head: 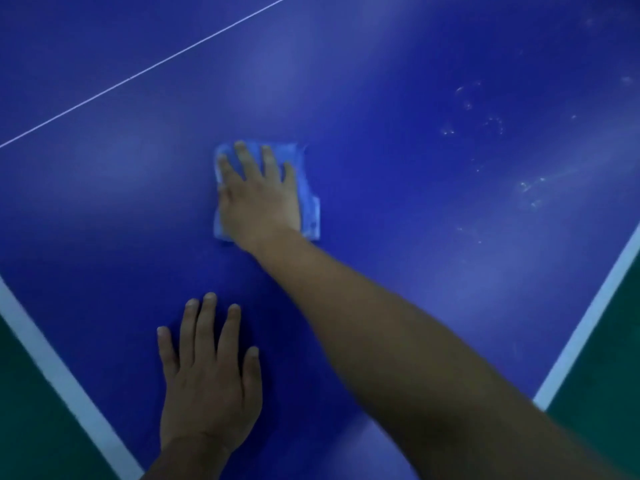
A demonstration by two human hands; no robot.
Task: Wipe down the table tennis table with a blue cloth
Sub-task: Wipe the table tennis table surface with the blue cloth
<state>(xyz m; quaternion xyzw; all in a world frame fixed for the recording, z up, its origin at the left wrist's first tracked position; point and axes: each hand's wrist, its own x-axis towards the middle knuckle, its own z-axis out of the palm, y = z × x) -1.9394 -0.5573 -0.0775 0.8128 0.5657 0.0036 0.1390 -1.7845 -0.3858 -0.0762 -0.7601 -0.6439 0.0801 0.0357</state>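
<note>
A dark blue table tennis table (pixel 398 98) fills the view, seen from its near corner. A folded light blue cloth (pixel 309 216) lies flat on it near the middle. My right hand (pixel 258 195) presses on the cloth with straight, spread fingers, the arm reaching in from the lower right. Closer to me, my left hand (pixel 207 379) rests flat on the bare table surface with fingers spread, holding nothing.
White edge lines (pixel 59 372) run along the left side and the right side (pixel 588 317) of the table. A thin white centre line (pixel 138 72) crosses the upper left. Whitish smudges (pixel 491 123) mark the surface at the right. Green floor (pixel 27 410) lies beyond both edges.
</note>
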